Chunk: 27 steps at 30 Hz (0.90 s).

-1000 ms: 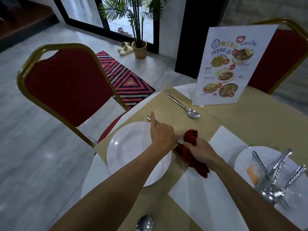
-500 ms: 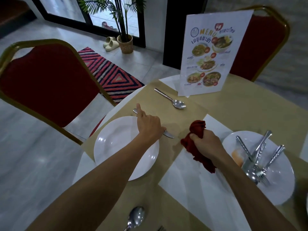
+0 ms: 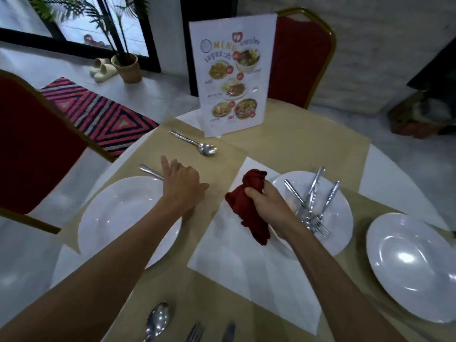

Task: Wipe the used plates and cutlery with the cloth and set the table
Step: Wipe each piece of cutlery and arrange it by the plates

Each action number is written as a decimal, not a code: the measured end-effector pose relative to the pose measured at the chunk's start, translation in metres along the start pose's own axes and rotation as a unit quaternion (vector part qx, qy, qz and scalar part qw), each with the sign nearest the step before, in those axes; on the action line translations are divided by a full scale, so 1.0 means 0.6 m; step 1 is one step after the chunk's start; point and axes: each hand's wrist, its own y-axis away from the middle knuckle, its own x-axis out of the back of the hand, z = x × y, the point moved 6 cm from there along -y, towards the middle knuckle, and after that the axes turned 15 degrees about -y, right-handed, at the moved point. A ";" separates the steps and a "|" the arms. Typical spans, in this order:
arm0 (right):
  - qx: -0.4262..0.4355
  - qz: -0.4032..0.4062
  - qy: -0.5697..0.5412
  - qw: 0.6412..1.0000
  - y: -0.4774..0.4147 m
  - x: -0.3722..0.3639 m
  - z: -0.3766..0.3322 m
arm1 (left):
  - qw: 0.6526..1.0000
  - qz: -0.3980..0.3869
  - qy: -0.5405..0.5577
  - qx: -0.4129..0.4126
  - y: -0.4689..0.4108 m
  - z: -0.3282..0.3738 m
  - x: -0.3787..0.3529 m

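Note:
My left hand (image 3: 181, 187) lies over a table knife (image 3: 149, 170) on the tan placemat just beyond the left white plate (image 3: 118, 218). Its fingers are curled on the knife and the index finger points away; only the handle shows. My right hand (image 3: 270, 206) grips a bunched dark red cloth (image 3: 249, 208) above a white paper sheet (image 3: 246, 267), at the left rim of the middle plate (image 3: 338, 233). That plate has an orange smear and holds several forks and knives (image 3: 312, 206). A third white plate (image 3: 414, 267) sits bare at the right.
A spoon (image 3: 197, 144) lies on the mat before the upright menu card (image 3: 232, 77). A spoon (image 3: 156, 319), fork (image 3: 195, 332) and knife (image 3: 228, 332) lie at the near edge. Red chairs stand at the left (image 3: 37, 149) and behind the table (image 3: 301, 58).
My right hand has pulled the red cloth away from my left hand, rightward to the plate with cutlery. My left hand stays on the knife beside the left plate.

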 end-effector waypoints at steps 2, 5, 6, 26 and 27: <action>-0.001 0.029 -0.007 1.000 0.010 0.034 0.005 | 0.998 0.023 0.032 -0.041 0.003 0.042 0.006; 0.017 0.075 -0.019 0.997 0.033 0.097 0.013 | 0.979 0.092 0.131 -0.124 0.017 0.123 0.037; 0.024 0.091 -0.031 0.995 0.044 0.116 0.013 | 0.968 0.113 0.174 -0.140 0.023 0.144 0.051; -0.051 0.193 -0.272 0.941 0.222 0.378 0.138 | 0.961 0.131 -0.077 -0.230 0.044 0.417 0.099; -0.057 0.199 -0.285 0.936 0.230 0.384 0.143 | 0.968 0.114 -0.045 -0.218 0.056 0.408 0.103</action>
